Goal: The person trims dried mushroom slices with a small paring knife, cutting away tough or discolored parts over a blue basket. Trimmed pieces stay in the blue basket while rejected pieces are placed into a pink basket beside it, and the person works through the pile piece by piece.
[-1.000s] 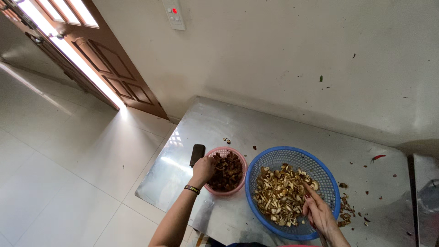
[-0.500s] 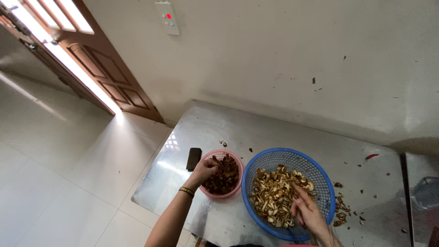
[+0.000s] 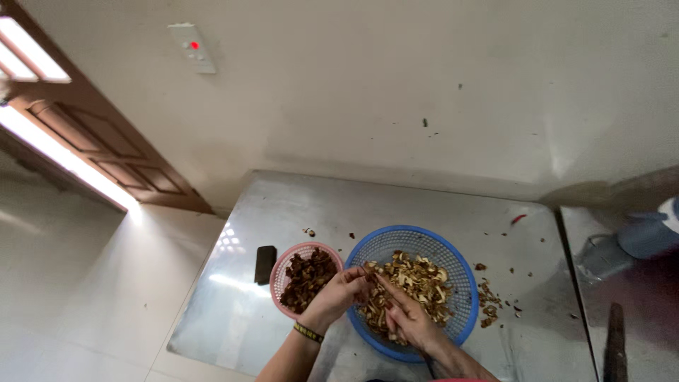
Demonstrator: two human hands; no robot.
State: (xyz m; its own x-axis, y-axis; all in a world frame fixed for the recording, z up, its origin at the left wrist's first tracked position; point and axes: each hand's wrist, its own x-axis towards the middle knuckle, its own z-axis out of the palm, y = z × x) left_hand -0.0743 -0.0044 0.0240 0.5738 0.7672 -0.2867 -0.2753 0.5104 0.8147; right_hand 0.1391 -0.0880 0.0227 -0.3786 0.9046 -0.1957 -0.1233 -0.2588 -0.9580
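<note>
Blue basket [image 3: 453, 256], tan-brown pieces [image 3: 414, 283]; pink basket [image 3: 283, 265], dark brown pieces [image 3: 308, 277]; grey steel table [image 3: 396, 201].

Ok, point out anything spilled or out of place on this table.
Brown scraps lie spilled on the metal table just right of the blue basket, with smaller bits scattered beyond. A lone red piece sits apart near the far right edge.

I'm looking at a plain food-prep room: a steel surface [image 3: 424, 212] against a bare wall, plastic baskets [image 3: 453, 265] of dried pieces, tiled floor [image 3: 92, 297], wooden door [image 3: 106, 145].
</note>
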